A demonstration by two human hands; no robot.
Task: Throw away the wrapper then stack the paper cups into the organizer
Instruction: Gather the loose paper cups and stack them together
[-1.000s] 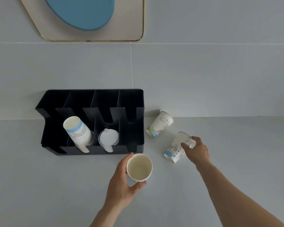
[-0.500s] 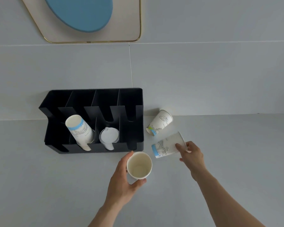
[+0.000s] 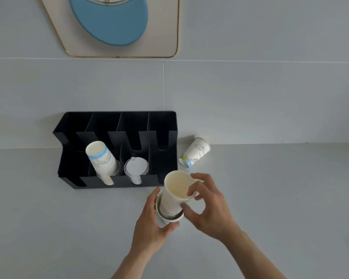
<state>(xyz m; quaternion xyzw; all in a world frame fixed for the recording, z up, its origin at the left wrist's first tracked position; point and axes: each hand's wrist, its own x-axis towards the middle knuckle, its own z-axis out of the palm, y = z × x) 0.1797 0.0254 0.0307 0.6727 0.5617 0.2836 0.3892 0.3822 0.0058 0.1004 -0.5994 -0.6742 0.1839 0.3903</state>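
While two cups nest mid-air: counter stock, one black organizer (image 3: pixel 117 135), four slots across.

Left hand (image 3: pixel 151 224) wraps the lower cup (image 3: pixel 165 218); right hand (image 3: pixel 207 206) pinches the upper cup (image 3: pixel 177 190) by its rim, bottom end seated in the lower one, just in front of the organizer's right corner. One loose cup (image 3: pixel 195 151) lies on its side by the wall, right of the organizer. One cup stack (image 3: pixel 102 160) leans in the second slot; one stack of clear lids (image 3: pixel 136 168) in the third; outer slots vacant. Counter (image 3: pixel 280 188) bare to the right edge.
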